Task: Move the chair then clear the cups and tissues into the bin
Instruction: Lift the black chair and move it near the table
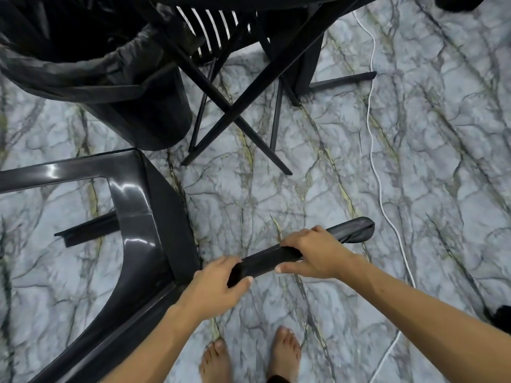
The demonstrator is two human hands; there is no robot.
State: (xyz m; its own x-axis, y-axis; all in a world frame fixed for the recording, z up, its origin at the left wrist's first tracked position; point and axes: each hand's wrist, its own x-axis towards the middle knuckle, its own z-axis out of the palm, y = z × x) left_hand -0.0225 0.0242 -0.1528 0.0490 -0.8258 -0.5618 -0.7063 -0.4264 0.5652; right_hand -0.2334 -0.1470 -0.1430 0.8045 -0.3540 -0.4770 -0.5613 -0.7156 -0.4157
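The chair [138, 217] is black, shiny plastic. It sits at eight o'clock on the floor, with light glinting on its curved arm and the floor showing through the gap under that arm. Its top rail [301, 251] sticks out toward three o'clock. The left hand [218, 288] is curled tight around the rail near the chair. The right hand [315, 254] is wrapped over the rail farther along. At eleven o'clock stands the bin [110, 87], lined with a dark bag. Black crossed table legs [232, 106] stand at twelve o'clock. A white cord [373, 150] runs down the grey marble floor [428, 134] at two o'clock. Two bare feet [249, 357] are at six o'clock.
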